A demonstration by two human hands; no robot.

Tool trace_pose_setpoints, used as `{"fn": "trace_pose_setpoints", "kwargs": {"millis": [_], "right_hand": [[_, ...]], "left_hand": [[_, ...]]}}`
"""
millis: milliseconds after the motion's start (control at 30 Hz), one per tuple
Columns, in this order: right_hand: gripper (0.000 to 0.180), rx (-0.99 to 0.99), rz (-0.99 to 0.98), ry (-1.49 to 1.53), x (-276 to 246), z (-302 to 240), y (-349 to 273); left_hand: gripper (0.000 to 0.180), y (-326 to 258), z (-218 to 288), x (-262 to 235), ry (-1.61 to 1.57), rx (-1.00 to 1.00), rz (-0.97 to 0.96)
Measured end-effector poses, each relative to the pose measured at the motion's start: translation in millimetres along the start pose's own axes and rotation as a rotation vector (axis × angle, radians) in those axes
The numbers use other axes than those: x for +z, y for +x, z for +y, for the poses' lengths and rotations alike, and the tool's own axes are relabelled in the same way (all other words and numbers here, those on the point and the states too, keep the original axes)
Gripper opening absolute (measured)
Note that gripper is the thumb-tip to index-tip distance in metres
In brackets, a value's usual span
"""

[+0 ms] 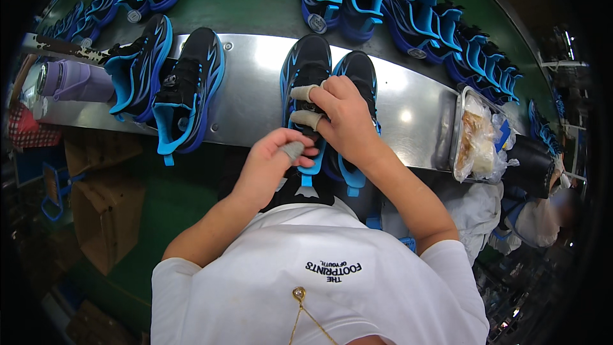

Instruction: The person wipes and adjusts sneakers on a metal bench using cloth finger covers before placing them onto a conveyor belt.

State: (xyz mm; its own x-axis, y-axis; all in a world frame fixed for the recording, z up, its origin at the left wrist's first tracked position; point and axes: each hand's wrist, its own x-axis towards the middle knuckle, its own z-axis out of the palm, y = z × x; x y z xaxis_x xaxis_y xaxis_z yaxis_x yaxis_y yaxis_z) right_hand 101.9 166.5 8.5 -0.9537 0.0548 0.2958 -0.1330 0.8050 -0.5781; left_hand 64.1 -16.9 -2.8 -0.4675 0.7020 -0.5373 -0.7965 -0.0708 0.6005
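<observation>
A black sneaker (308, 51) with blue trim lies toe-away on the metal ledge in front of me. Its mate (359, 67) lies close on the right, partly covered by my right arm. My right hand (348, 115) reaches over the pair. Its thumb and forefinger, in beige finger covers, close on the lacing area of the left shoe. At that shoe's heel opening is my left hand (271, 156), fingers curled in and a grey cover on one digit. Whether it pinches anything is hidden.
Another sneaker pair (198, 83) sits left on the metal ledge (252, 89), beside a purple bottle (83, 82). At right is a tray (458, 134) of plastic-wrapped items. Rows of similar sneakers (424, 16) line the green surface (255, 0) beyond. A cardboard box (108, 217) stands lower left.
</observation>
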Motion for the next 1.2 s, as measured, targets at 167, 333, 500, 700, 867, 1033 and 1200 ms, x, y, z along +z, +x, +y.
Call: {"fn": "trace_pose_setpoints", "kwargs": {"millis": [167,333,500,700,867,1033,1200], "right_hand": [[0.036,0.283,0.043,0.324,-21,-4,4],[0.028,0.353,0.164,0.470,-61,8,4],[0.027,0.376,0.266,0.541,-87,32,-16],[0.026,0.476,0.252,0.456,-86,75,-9],[0.029,0.241,0.242,0.089,-67,105,30],[0.056,0.187,0.120,-0.041,-45,131,68],[0.047,0.258,0.128,0.023,-41,139,80]], "left_hand": [[0.053,-11,-7,25,1.555,0.708,-0.330],[0.040,34,3,41,1.833,0.418,-0.409],[0.026,27,136,41,1.521,0.401,-0.487],[0.028,43,227,35,1.736,0.389,0.020],[0.029,144,251,-15,2.039,1.298,0.746],[0.038,190,153,17,1.815,0.913,0.003],[0.046,227,126,14,1.690,0.659,0.179]]}}
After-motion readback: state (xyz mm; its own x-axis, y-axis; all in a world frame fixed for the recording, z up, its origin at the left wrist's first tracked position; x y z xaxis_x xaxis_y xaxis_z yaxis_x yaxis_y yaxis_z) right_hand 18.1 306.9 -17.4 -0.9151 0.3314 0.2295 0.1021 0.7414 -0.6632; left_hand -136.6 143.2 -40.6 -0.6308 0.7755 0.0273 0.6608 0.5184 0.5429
